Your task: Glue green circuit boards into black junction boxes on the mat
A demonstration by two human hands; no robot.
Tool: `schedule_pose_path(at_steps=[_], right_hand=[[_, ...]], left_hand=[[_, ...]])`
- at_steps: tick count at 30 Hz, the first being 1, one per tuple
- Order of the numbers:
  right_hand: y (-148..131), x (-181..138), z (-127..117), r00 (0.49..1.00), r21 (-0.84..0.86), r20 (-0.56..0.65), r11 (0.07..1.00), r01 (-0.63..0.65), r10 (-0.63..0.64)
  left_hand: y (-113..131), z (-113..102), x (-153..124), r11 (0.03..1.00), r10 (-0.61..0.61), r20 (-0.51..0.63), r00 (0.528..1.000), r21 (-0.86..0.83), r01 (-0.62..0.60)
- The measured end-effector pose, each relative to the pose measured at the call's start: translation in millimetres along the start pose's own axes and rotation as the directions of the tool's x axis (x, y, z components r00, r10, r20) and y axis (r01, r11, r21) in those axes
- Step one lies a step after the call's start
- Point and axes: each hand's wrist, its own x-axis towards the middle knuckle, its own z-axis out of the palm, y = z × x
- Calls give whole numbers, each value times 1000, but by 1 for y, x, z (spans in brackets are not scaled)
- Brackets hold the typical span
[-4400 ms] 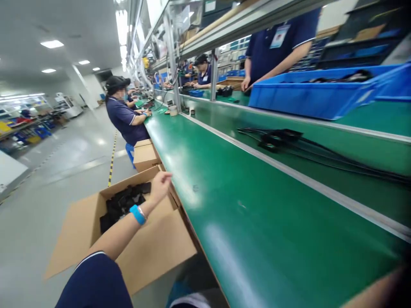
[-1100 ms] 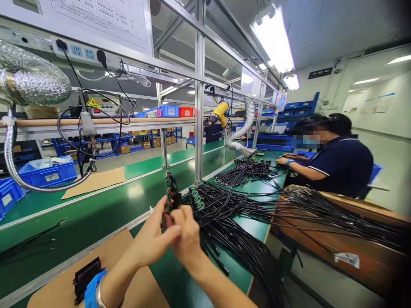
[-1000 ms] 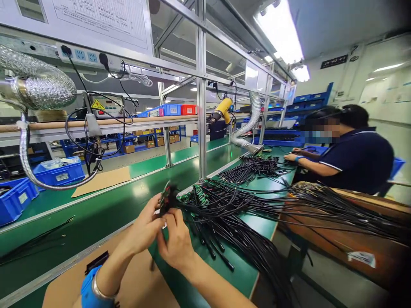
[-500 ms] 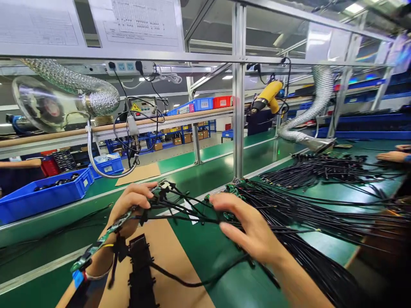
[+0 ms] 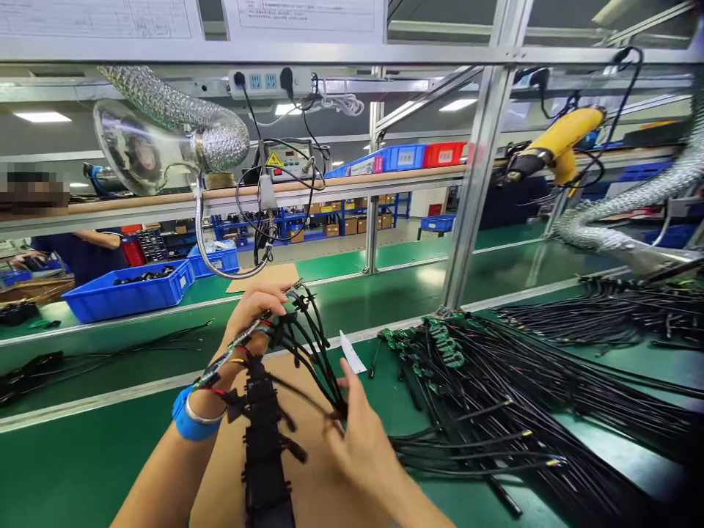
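My left hand is raised over the cardboard, its fingers closed on a bunch of small circuit boards with black cables. One strip of green circuit board hangs along the left wrist, near a blue wristband. From the left hand the black cables slope down to my right hand, whose fingers are closed round them; the fingertips are slightly blurred. Below the hands a row of black plastic housings is on the cardboard sheet; a cable runs from it toward the right hand.
Piles of black cables with green boards cover the bench at right. A white paper slip lies behind my right hand. Blue bins stand at left, with a co-worker beyond. A metal post rises from the bench.
My view has turned left. The right hand, open near the cable pile before, has come lower and closed round the cables. The cables from the left hand now slope down more steeply.
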Motion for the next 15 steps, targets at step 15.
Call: schedule_pose_path(at_steps=[15], right_hand=[[-145,171,-129,878,-613,201,643,459,-435]], left_hand=[[-25,16,-53,739,-588,56,807,-369,564]])
